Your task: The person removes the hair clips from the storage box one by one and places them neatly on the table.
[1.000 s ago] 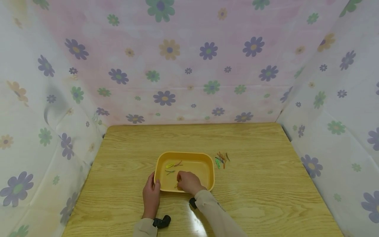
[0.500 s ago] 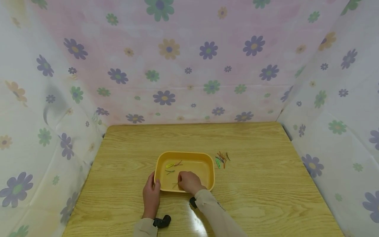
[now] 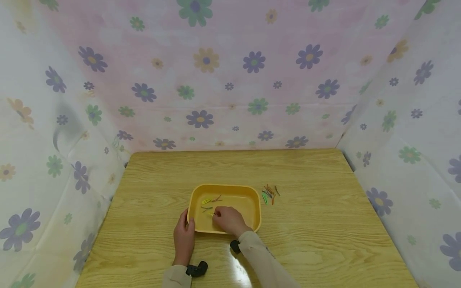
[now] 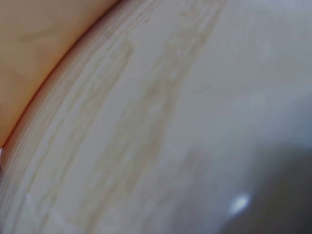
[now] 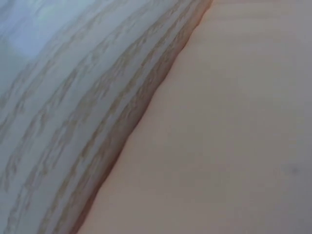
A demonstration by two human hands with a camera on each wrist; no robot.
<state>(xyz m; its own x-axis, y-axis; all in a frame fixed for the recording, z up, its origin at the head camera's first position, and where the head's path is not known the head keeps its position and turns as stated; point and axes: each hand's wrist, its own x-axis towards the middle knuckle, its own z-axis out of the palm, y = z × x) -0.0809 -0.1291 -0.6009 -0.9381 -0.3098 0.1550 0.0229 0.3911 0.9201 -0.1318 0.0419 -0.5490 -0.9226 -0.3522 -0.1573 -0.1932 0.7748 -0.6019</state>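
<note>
In the head view, a yellow plastic tray (image 3: 248, 208) stands on the table. My left hand (image 3: 184, 238) grips its left rim, thumb over the edge. Over the tray's floor my right hand (image 3: 230, 221) pinches a thin yellow hair clip (image 3: 210, 213), mostly hidden by the fingers. Just beyond it lie a teal hair clip (image 3: 207, 208), a bright yellow hair clip (image 3: 206, 201) and a pinkish hair clip (image 3: 217, 198). Both wrist views show only blurred skin and tabletop.
Right of the tray lies a loose pile of orange and dark hair clips (image 3: 271, 192) with a green hair clip (image 3: 265, 198). The wood-grain table (image 3: 317, 224) is enclosed by flowered cloth walls (image 3: 230, 72) at the back and sides.
My right hand has shifted slightly away from the tray's near wall, toward the teal clip, bringing the thin yellow clip along. My left hand and the tray have stayed put.
</note>
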